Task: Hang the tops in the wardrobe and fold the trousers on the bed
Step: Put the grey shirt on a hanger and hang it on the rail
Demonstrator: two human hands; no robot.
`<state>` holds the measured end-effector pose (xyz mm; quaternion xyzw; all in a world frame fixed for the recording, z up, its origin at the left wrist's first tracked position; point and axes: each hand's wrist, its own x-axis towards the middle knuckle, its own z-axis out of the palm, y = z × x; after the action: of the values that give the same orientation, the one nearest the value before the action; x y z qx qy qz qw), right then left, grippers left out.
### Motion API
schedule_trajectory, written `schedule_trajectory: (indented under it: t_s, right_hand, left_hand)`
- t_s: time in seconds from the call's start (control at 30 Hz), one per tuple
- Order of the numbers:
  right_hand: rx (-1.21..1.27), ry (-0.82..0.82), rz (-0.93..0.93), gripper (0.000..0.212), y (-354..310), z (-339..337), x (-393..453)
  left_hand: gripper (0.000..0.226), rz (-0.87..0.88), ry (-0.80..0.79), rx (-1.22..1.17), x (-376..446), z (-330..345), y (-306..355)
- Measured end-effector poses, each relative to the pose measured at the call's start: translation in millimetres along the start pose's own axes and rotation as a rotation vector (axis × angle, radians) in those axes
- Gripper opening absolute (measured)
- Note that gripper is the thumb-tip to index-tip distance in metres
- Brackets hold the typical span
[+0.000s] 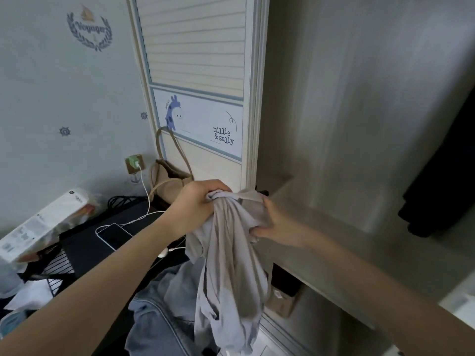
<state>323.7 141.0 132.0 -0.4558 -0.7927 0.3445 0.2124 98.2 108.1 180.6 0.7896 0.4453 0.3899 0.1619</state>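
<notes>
while both arms reach in from the bottom of the frame, the two hands meet at the centre and clamp on a bunched pale grey top (pixel 231 255). left hand (pixel 198 204) has its fingers curled tight over the gathered upper end of the cloth, and right hand (pixel 276 224) pinches the fabric just beside it, thumb underneath. the rest of the top hangs down in loose folds toward the bottom centre of the frame. behind it, at lower centre, a heap of blue denim (pixel 159 307) lies crumpled. on the right side of the frame stands the open wardrobe (pixel 347 124), its pale inner wall blurred, with a shelf (pixel 321 227) level with the hands and a dark garment (pixel 442 181) hanging at the far right. the wardrobe door (pixel 203 73) fills the upper centre, slatted, with a blue giraffe and the words "millie & sally" printed on a panel. at left, a dark bench (pixel 102 242) carries a phone (pixel 114 236) on a white cable, a beige bag (pixel 169 181) leaning against the door, and a white packet (pixel 38 224). a green charger (pixel 133 162) sits in the wall socket above.
</notes>
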Motion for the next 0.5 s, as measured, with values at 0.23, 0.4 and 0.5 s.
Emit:
schedule_trajectory:
  t_s: [0.23,0.4,0.5]
  right_hand:
    - [0.235,0.189,0.199,0.013,-17.8,-46.6,6.4]
    - [0.35,0.44,0.131,0.009,-57.1,-97.7,-8.2]
    - [0.494,0.485,0.047,0.008,-82.7,-119.4,-21.5]
  left_hand:
    - [0.028,0.057,-0.016,0.089,-0.6,-36.4,11.9]
    - [0.039,0.044,-0.024,0.27,13.8,-51.2,5.9]
    - [0.041,0.045,-0.014,0.323,28.6,-48.7,5.5]
